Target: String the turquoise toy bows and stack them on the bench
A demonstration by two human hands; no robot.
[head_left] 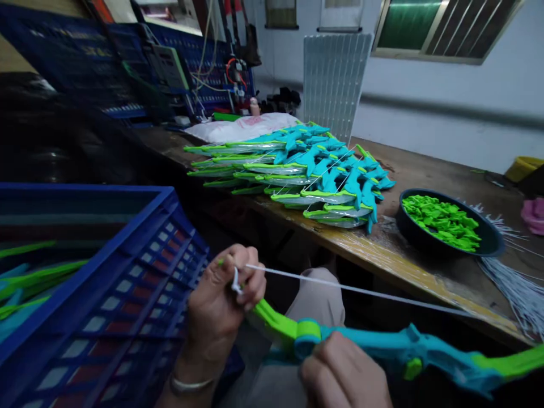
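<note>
A toy bow (374, 340) with a turquoise middle and lime-green limbs lies across my lap. My left hand (219, 303) is closed around the tip of its left limb, fingers pinched where the white string (361, 289) is looped. From there the string runs taut to the right above the bow. My right hand (346, 374) is closed against the turquoise part near the green joint (308, 328), and its fingertips are partly hidden. The bow's right limb (516, 362) leaves the view at the edge.
A pile of similar bows (323, 164) lies on the wooden table (429, 283). A dark bowl (495, 241) holds small green parts, with white strings (512, 294) beside it. At left stands a blue crate (140, 283) with more bow pieces. Behind the pile is a white sack (238, 127).
</note>
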